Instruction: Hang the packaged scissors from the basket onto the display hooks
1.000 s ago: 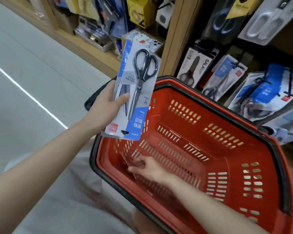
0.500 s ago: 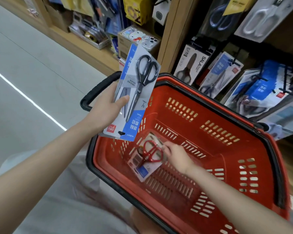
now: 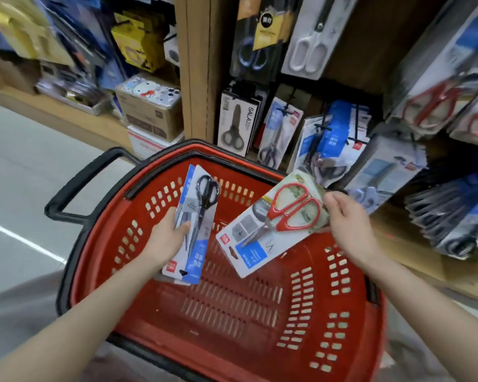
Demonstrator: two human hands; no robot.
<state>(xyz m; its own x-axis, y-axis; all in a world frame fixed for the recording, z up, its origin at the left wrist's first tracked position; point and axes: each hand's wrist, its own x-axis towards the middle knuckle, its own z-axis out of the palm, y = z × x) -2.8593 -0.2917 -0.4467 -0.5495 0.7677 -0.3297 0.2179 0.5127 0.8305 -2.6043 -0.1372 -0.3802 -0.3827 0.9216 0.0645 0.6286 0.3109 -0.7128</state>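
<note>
Red-handled scissors pack (image 3: 273,224) is pinched at its top edge by the right hand (image 3: 351,227). The left hand (image 3: 166,238) grips a black-handled scissors pack (image 3: 198,224). Both packs are held above the red basket (image 3: 232,312). Beyond it, more packs (image 3: 233,119) hang on display hooks (image 3: 287,111) beside a wooden upright (image 3: 196,64). Grey floor (image 3: 17,175) with a white line (image 3: 20,238) lies to the left.

A shop: hanging scissor packs (image 3: 235,119) (red shopping basket (image 3: 232,340) too).
</note>
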